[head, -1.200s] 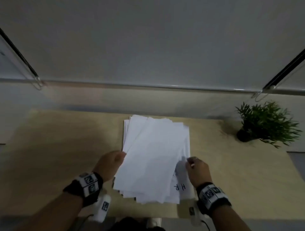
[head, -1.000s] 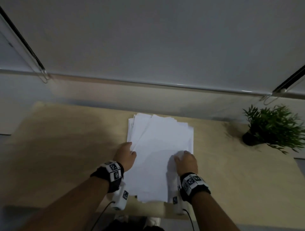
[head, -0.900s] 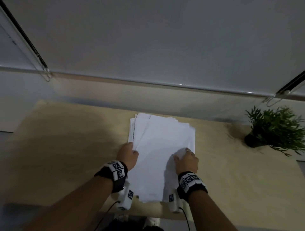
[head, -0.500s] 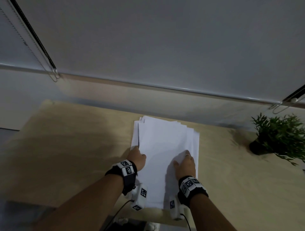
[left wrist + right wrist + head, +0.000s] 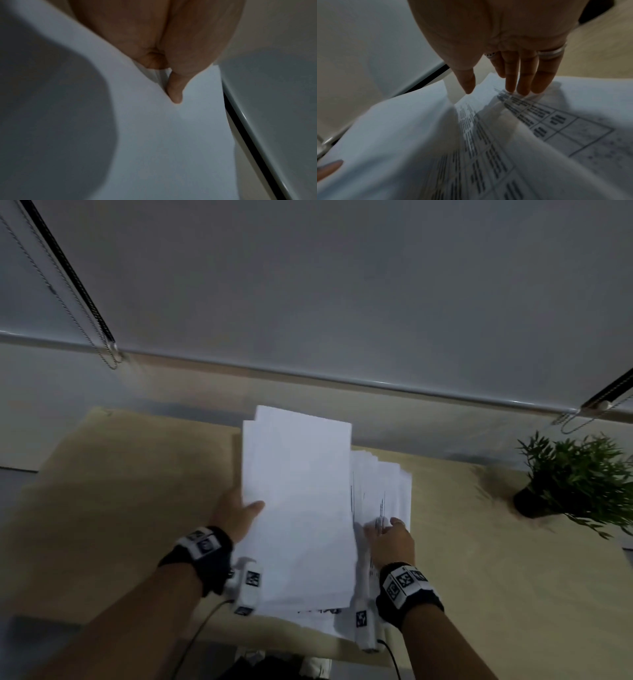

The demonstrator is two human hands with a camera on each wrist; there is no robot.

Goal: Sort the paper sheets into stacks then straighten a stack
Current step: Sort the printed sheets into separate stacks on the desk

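Your left hand (image 5: 236, 517) grips a bundle of blank sheets (image 5: 298, 508) by its left edge, thumb laid across the top face and fingers hidden beneath, and holds the bundle raised and tilted above the worktop (image 5: 130, 508), so that its far end stands out against the wall behind. In the left wrist view the thumb presses on the white top sheet, with the edges of several sheets showing just under it. Your right hand (image 5: 390, 539) lies with fingers straight and close together, their tips touching the printed pages (image 5: 380, 498) that are fanned out flat on the worktop just to the right of the raised bundle; it has hold of nothing. The right wrist view shows those pages carrying a ruled table with blocks of dark text, too blurred to read, and rings on two fingers. A few more sheets stick out at the near edge of the worktop below the bundle. A small potted plant (image 5: 579, 477) stands at the far right of the worktop, well apart from the papers.
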